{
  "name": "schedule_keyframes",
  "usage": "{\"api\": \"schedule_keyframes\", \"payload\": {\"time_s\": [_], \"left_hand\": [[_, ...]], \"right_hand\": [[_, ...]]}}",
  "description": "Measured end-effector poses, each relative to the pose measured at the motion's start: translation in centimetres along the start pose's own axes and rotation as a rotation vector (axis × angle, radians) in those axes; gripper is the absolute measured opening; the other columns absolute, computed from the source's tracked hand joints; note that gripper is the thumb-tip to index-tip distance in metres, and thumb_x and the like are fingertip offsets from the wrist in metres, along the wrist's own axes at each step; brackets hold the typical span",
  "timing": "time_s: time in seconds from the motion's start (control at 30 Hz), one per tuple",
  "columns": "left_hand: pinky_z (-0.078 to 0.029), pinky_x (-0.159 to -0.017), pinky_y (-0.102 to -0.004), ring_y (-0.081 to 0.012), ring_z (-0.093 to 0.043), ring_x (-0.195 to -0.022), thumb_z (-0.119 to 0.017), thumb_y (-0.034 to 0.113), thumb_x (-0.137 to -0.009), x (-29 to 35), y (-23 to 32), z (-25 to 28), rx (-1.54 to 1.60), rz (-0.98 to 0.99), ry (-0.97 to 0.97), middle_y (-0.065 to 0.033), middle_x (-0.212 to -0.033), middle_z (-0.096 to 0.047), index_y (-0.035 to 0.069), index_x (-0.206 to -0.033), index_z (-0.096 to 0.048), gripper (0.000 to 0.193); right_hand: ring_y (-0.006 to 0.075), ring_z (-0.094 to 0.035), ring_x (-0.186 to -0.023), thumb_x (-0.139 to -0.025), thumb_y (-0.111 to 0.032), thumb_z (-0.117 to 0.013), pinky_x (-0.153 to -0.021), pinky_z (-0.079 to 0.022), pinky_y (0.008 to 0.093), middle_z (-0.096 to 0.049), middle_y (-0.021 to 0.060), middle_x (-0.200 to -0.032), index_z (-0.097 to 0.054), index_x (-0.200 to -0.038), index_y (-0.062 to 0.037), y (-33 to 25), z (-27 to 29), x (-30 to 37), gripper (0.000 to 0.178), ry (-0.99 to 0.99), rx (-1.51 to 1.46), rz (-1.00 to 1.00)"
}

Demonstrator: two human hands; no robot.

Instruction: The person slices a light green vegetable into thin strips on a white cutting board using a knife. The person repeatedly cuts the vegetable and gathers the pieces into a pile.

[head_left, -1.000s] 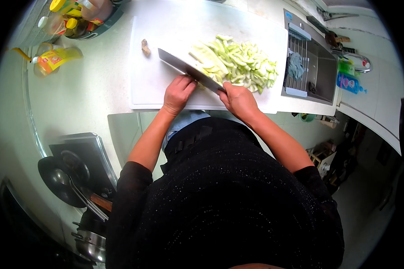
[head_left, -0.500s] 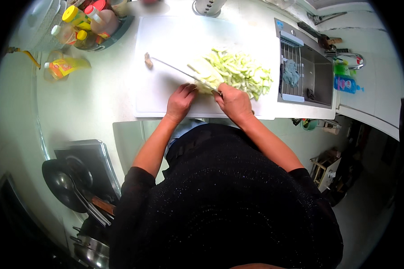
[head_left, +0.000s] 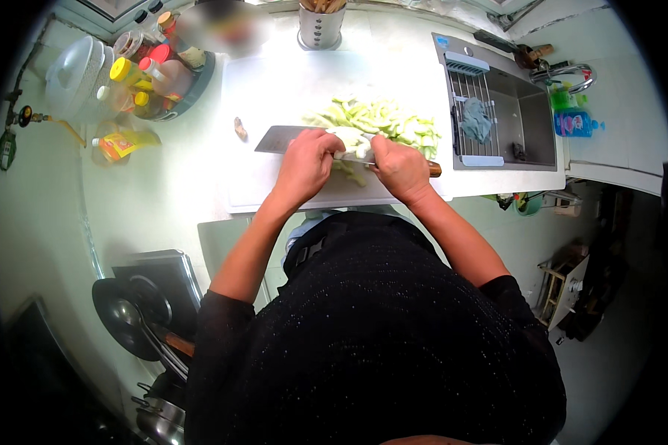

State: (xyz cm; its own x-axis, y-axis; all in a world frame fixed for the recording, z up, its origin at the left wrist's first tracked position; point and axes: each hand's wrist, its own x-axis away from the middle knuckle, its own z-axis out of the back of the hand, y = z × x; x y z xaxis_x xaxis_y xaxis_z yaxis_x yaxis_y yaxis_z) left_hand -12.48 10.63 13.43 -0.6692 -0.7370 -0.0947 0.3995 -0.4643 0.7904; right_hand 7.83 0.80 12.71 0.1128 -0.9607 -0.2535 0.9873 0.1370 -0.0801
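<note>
Across the white cutting board [head_left: 249,174] my right hand [head_left: 402,169] is closed around a kitchen knife [head_left: 273,139], whose brown handle end sticks out past my palm. The wide blade lies turned to the left, its middle covered by my left hand [head_left: 306,162]. Pale green sliced vegetable pieces [head_left: 355,142] sit between my hands at the blade. My left fingers are curled against them; the fingertips are partly hidden. Beyond lies a heap of cut green vegetable [head_left: 402,121], and a few slices rest on the near side of the blade. A small brown scrap [head_left: 240,128] is at the board's left.
A tray of bottles and jars [head_left: 189,96] stands at the back left, near a bottle of yellow liquid [head_left: 128,144]. A metal utensil holder [head_left: 321,28] is at the back. The sink [head_left: 527,104] has a rack with a blue cloth [head_left: 476,121]. A wok [head_left: 119,315] is lower left.
The knife has turned from edge-down to showing its broad side. My left hand has come forward onto the blade, and pale slices now sit between my hands. The whole view has shifted somewhat.
</note>
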Motion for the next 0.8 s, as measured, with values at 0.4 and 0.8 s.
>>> {"api": "schedule_keyframes", "payload": {"time_s": [0.4, 0.8], "left_hand": [[-0.051, -0.088, -0.0385, -0.0317, -0.064, -0.095, -0.051, -0.002, -0.086, -4.5, 1.5, -0.7, 0.140, 0.066, -0.360, -0.0158, -0.100, -0.066, 0.004, -0.098, -0.073, 0.026], [-0.052, -0.087, -0.0357, -0.0297, -0.067, -0.086, -0.048, -0.002, -0.083, -10.3, -1.3, -2.2, 0.016, 0.236, -0.390, -0.0164, -0.089, -0.072, 0.000, -0.092, -0.075, 0.027]], "right_hand": [[0.0218, -0.066, -0.056, -0.086, -0.009, -0.060, -0.049, -0.052, 0.0348, -0.061, 0.0051, -0.067, -0.050, -0.087, -0.0096, 2.1, 0.8, -0.4, 0.010, 0.030, 0.041, 0.078], [0.0224, -0.064, -0.056, -0.084, -0.011, -0.059, -0.050, -0.052, 0.0351, -0.057, 0.0044, -0.066, -0.049, -0.086, -0.0106, 5.6, 1.8, 0.6, 0.011, 0.006, 0.055, 0.138]]}}
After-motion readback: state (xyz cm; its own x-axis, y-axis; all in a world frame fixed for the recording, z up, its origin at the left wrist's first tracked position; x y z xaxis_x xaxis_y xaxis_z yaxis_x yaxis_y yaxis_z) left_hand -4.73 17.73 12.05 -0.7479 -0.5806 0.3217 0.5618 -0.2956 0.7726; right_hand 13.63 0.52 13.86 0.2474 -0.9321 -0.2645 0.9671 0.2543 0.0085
